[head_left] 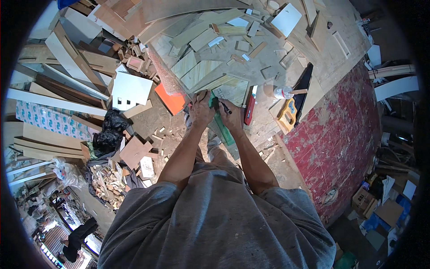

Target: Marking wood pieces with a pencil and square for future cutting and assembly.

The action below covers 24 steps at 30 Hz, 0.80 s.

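Below me, a green straightedge [222,127] lies on a pale board [234,89] at the bench edge. My left hand [201,109] presses on its upper part with bent fingers. My right hand [231,117] is closed on a dark pen [225,107], just right of the straightedge. A red tool, possibly a level [249,112], lies beside my right hand. An orange notebook [166,96] is left of my left hand. Further right are a plastic bottle [281,93] and a handsaw with a yellow handle [286,114].
Wood offcuts [201,40] cover the worktop [268,54] ahead. Leaning boards [53,103], black bags [109,134] and scrap piles [107,184] crowd the left. A worn red sheet [331,139] spreads to the right, beside cardboard boxes [363,201].
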{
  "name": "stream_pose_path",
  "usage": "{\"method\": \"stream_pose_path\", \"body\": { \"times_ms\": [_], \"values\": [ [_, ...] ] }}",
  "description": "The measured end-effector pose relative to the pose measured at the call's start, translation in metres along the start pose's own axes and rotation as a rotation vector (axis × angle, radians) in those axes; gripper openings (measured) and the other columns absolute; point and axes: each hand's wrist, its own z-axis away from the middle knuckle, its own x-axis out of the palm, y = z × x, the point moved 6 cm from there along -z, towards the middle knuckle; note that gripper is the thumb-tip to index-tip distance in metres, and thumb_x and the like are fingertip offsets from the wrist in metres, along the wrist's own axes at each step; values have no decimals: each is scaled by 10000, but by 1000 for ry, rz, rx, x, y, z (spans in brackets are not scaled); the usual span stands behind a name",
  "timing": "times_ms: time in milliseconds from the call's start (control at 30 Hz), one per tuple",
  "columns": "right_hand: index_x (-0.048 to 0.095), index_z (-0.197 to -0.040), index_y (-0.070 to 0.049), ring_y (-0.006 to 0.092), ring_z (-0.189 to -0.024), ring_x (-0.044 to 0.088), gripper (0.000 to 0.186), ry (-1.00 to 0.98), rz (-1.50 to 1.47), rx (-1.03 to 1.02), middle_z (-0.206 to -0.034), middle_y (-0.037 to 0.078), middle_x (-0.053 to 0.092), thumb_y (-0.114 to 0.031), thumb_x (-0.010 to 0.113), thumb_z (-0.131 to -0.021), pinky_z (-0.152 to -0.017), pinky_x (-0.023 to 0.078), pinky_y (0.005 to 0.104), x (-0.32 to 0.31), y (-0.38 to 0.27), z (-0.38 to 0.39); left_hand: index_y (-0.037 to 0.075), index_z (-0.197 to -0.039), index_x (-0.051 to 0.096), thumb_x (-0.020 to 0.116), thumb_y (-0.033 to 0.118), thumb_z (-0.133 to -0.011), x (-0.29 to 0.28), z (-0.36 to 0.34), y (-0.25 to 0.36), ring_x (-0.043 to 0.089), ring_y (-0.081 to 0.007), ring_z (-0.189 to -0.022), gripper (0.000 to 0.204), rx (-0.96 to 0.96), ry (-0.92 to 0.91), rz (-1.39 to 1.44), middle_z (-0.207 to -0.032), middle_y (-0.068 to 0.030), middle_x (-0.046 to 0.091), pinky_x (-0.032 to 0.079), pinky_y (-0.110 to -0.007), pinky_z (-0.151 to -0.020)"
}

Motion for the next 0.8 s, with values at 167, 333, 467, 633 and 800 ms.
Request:
{"method": "stream_pose_path", "body": {
  "times_ms": [167,333,467,633,800],
  "values": [
    [703,-1107,15,344,-913,731,226,-8,-58,72,-1031,232,725,-120,651,-934,-819,559,360,0,0,-14,239,-1504,469,779,189,-771,1,-2,0,359,-287,-1456,798,-30,-39,-2,-1528,27,452,382,-487,-1153],
    [704,-1122,19,309,-938,738,241,-42,-104,146,-1056,227,729,-134,653,-943,-827,557,346,-5,-6,-15,238,-1502,473,769,188,-776,-1,0,0,355,-280,-1462,785,-69,-80,-24,-1528,22,452,389,-483,-1153],
    [701,-1134,18,320,-963,737,257,-74,-70,146,-1074,224,729,-160,655,-955,-836,557,349,-2,-3,-18,236,-1501,474,772,199,-783,0,0,1,352,-279,-1463,778,-77,-69,-41,-1531,22,449,399,-484,-1147],
    [700,-1146,11,351,-978,731,274,-80,-32,114,-1083,234,723,-187,647,-964,-837,561,369,-1,3,-20,233,-1498,478,790,222,-783,-1,0,5,361,-283,-1457,780,-70,-70,-35,-1532,17,448,400,-487,-1144],
    [705,-1118,12,382,-942,723,258,-121,1,119,-1049,244,719,-181,634,-962,-810,562,380,0,-1,-28,154,-1435,559,841,333,-737,-3,0,1,446,-362,-1376,773,29,68,-27,-1462,-62,538,389,-477,-1148]
  ]
}}
